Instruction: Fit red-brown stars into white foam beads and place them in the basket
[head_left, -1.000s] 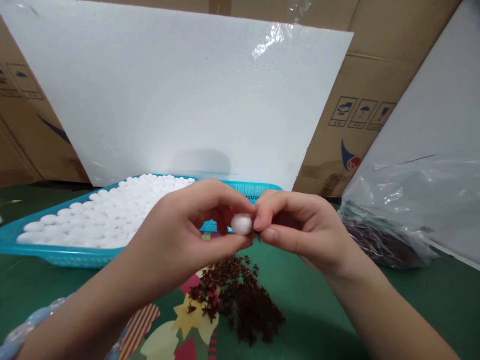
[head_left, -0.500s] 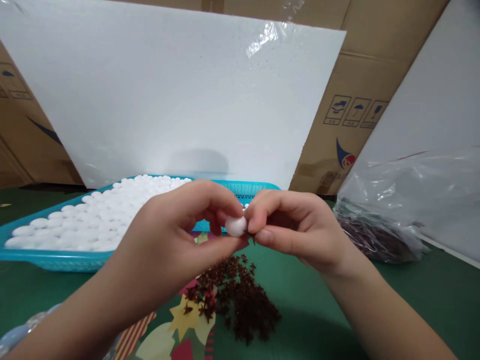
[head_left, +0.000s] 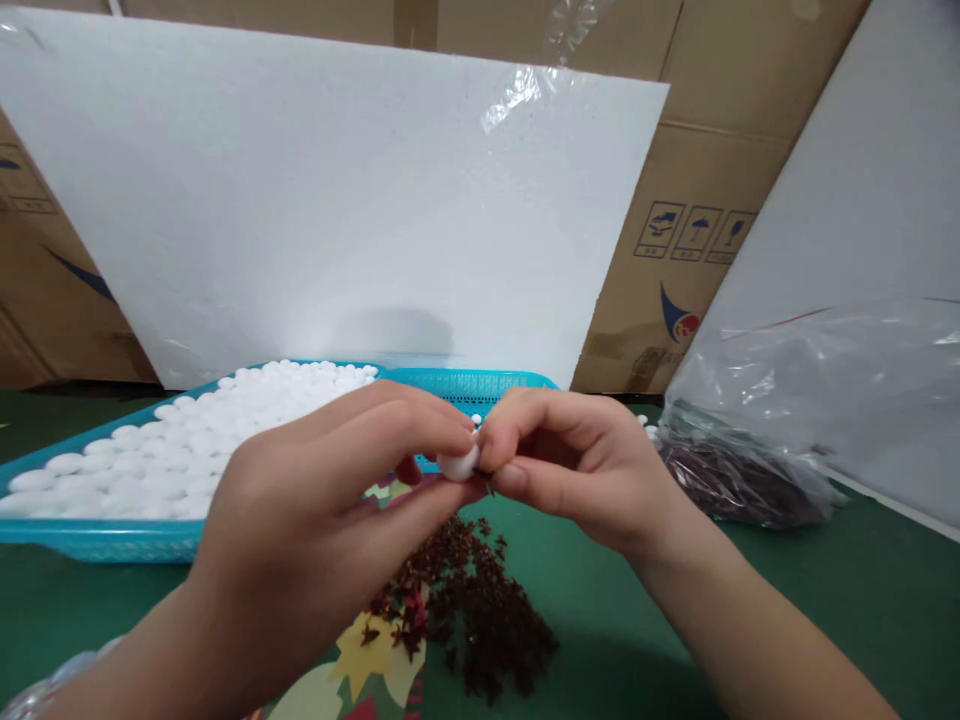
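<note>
My left hand [head_left: 337, 490] is closed around a small white ball [head_left: 458, 463], egg-like in shape, holding it between thumb and fingers. From the right, my right hand [head_left: 570, 460] pinches a small dark brown star-shaped piece [head_left: 486, 478] against the ball's right end. The fingertips hide most of that piece. Below the hands, a loose pile of similar dark brown star-shaped pieces [head_left: 487, 620] lies on the table. Behind my left hand, many white balls [head_left: 202, 430] fill the left side of a blue plastic basket [head_left: 142, 540].
A clear plastic bag [head_left: 750, 480] with dark brown contents lies at the right on the green table [head_left: 622, 640]. A white board [head_left: 360, 200] leans on cardboard boxes [head_left: 720, 170] at the back. A patterned sheet [head_left: 315, 690] lies under part of the pile.
The left fingers have shifted over the ball and now cover more of its top. Both hands sit slightly further left in view, still together at the ball. The camera view has tilted slightly.
</note>
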